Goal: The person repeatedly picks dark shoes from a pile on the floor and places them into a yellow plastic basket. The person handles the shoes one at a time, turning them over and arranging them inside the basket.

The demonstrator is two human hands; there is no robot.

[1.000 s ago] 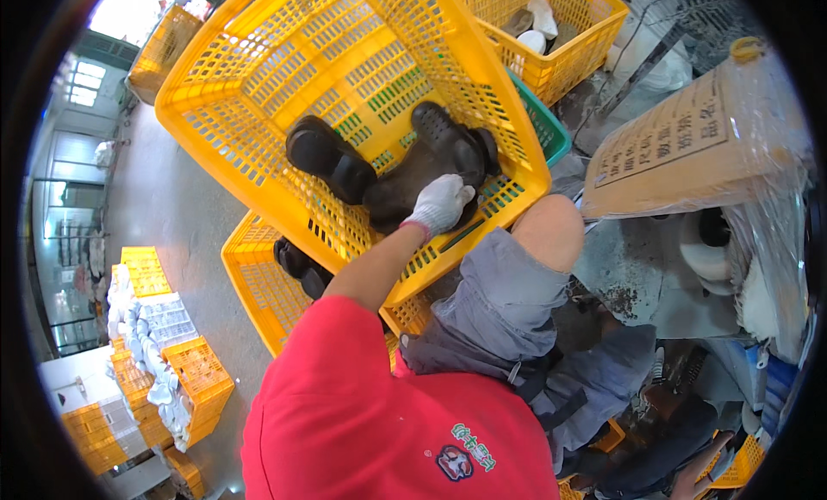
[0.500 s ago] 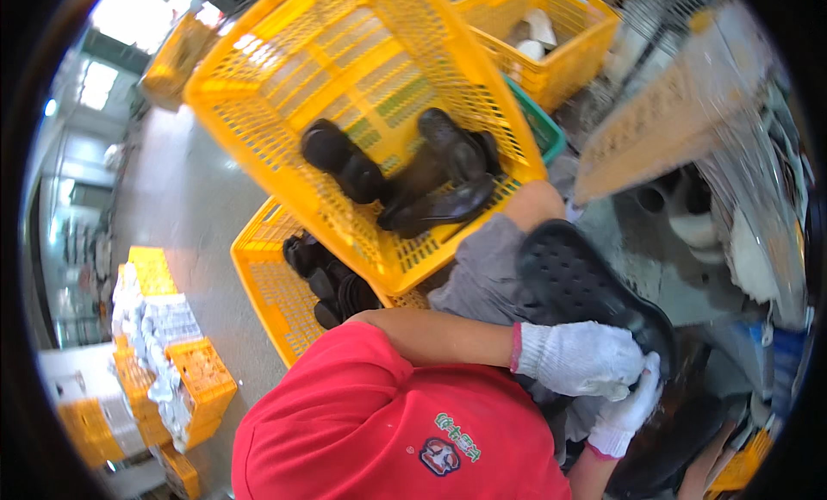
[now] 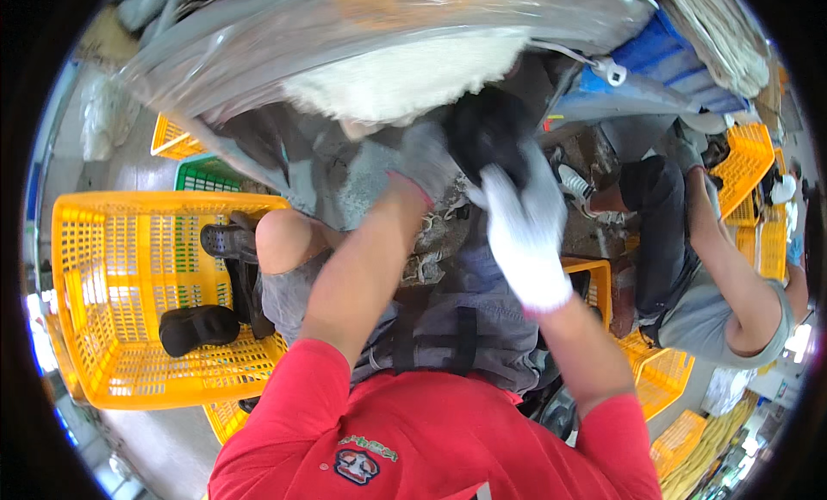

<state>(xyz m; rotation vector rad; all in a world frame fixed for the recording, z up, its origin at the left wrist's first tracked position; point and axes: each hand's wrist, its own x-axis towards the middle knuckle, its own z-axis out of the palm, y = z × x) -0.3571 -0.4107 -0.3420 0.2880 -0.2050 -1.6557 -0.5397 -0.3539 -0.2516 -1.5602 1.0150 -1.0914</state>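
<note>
A black clog (image 3: pixel 489 131), smeared by motion, is up in front of me below a strip of white fluffy material (image 3: pixel 405 78). My right hand (image 3: pixel 525 224), in a white knit glove, is closed on the clog's near end. My left hand (image 3: pixel 428 160), gloved too, is against or just beside its left side; motion blur hides its fingers. To my left, a yellow crate (image 3: pixel 77 285) contains several dark clogs, one of them a black clog (image 3: pixel 200 329) lying on its floor.
Clear plastic sheeting (image 3: pixel 250 65) hangs over the work spot ahead. A green crate (image 3: pixel 207 174) stands behind the yellow one. On my right a co-worker in a grey shirt (image 3: pixel 719 315) sits close by, with yellow crates (image 3: pixel 748 168) around. Another yellow crate (image 3: pixel 599 285) is beside my right forearm.
My view has swung from the crates on my left to the work spot ahead. Both hands and the black clog have come up in front of me, under the fluffy strip.
</note>
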